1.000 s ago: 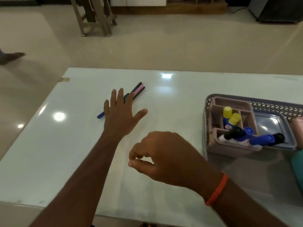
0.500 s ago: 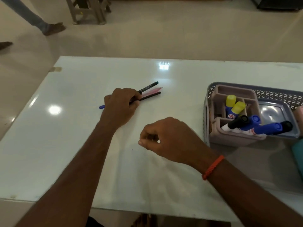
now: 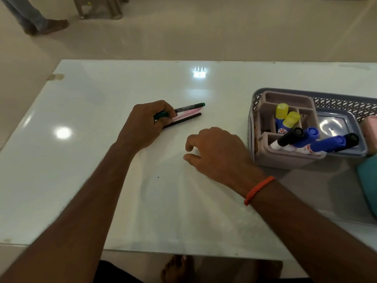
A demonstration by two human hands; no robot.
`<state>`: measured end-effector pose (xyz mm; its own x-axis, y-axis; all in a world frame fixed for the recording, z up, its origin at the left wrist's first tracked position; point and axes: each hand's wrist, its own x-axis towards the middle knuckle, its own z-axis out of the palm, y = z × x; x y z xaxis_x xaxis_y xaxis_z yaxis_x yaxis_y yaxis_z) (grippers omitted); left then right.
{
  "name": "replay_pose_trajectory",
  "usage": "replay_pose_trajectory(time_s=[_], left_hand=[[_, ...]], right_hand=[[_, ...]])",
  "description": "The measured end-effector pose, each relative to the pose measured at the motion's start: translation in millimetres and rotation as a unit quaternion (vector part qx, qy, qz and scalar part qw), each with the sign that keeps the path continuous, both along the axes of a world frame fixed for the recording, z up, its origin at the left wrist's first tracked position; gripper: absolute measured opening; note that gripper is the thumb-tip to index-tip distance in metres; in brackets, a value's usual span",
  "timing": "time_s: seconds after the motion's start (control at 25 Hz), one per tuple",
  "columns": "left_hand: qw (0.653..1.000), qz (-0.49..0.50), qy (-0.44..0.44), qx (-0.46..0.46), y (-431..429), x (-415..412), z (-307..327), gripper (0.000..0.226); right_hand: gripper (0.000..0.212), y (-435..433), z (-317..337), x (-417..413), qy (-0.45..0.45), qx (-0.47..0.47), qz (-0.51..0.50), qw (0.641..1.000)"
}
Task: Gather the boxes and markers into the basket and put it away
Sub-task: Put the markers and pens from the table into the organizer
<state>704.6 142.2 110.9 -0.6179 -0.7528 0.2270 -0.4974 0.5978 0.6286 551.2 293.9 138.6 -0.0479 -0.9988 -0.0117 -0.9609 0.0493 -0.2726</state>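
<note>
Left of the basket (image 3: 252, 111), well apart from it on the worktop (image 3: 91, 164), the left hand (image 3: 142, 123) curls its fingers round one end of the thin markers (image 3: 187, 113). Their long axis runs from that hand toward the basket's far side, with the free tips nearer the basket. One is black with a green cap, one pink, one plain black. Between them and the basket, the right hand (image 3: 216, 154) hovers, loosely curled and holding nothing.
</note>
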Motion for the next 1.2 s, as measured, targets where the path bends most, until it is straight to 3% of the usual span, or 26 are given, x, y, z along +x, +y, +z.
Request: replay_pose_trajectory(time_s=[0.36, 0.6, 0.84, 1.04, 1.2], left_hand=[[0.985, 0.072, 0.157, 0.021, -5, 3, 8, 0.018], [0.982, 0.086, 0.167, 0.019, -7, 11, 10, 0.015], [0.978, 0.119, 0.17, 0.024, -10, 20, 5, 0.013], [0.978, 0.124, 0.164, 0.017, -7, 24, 8, 0.015], [0.979, 0.13, 0.157, 0.014, -5, 23, 10, 0.018]], right_hand=[[0.057, -18, 2, 6, 0.046, 0.046, -0.019, 0.998], [0.064, -44, -6, 32, 0.087, 0.012, 0.015, 0.996], [0.038, -48, -6, 31, 0.141, -0.034, 0.048, 0.988], [0.026, -48, -1, 29, 0.007, 0.036, -0.013, 0.999], [0.023, -46, 5, 30, -0.014, 0.038, -0.033, 0.999]])
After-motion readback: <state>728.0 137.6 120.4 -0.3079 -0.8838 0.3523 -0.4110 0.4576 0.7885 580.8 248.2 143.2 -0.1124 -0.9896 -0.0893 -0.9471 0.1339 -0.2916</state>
